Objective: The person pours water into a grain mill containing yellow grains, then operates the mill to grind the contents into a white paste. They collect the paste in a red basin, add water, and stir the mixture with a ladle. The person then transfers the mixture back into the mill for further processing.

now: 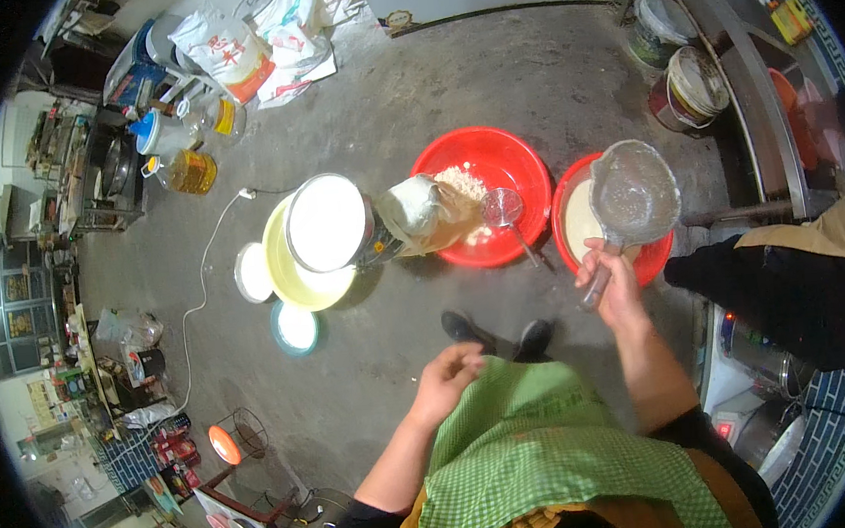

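My right hand (615, 284) is closed around the handle of a large grey metal dipper (635, 193). Its round bowl is coated with a pale residue and hangs over a red basin (662, 260) of creamy, batter-like stuff (579, 220). My left hand (448, 379) is in front of the green checked apron (516, 445), fingers loosely bent, nothing visible in it. Left of that basin, another red basin (532, 161) contains pale crumbly flour (464, 183). A small round metal ladle (502, 208) lies across it, and an open pale bag (423, 209) leans at its left side.
A metal pot with a white top (328, 222) stands by a pale yellow basin (286, 290). Smaller white-filled containers (253, 272) sit beside it. A white cable (203, 271) crosses the floor. Oil jugs (187, 171) and sacks (225, 56) stand far left, buckets (689, 89) far right.
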Available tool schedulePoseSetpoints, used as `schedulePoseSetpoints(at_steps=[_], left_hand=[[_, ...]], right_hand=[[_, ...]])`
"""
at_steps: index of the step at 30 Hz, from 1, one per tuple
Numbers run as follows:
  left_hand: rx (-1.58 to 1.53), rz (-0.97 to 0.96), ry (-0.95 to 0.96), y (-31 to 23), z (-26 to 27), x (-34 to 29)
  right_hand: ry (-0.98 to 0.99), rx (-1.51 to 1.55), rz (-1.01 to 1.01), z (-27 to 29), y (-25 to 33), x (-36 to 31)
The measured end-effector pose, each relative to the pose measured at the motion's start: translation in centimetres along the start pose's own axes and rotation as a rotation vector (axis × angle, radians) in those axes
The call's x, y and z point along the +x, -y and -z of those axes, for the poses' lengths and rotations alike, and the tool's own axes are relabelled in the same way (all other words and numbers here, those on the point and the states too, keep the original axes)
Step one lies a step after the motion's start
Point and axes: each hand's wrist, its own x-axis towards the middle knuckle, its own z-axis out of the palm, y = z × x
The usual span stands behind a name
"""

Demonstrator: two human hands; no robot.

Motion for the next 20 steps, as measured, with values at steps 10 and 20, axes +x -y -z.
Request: schedulePoseSetpoints(at_steps=[10, 20], left_hand=[[-0.126, 0.173, 0.431, -7.1, 0.0, 13.0], [-0.096, 0.42, 0.189, 0.0, 5.1, 24.2]], right_hand=[[0.344, -0.367, -0.067, -9.1, -3.7, 5.1], [-0.023, -0.542, -0.522, 9.2, -17.6, 21.0]])
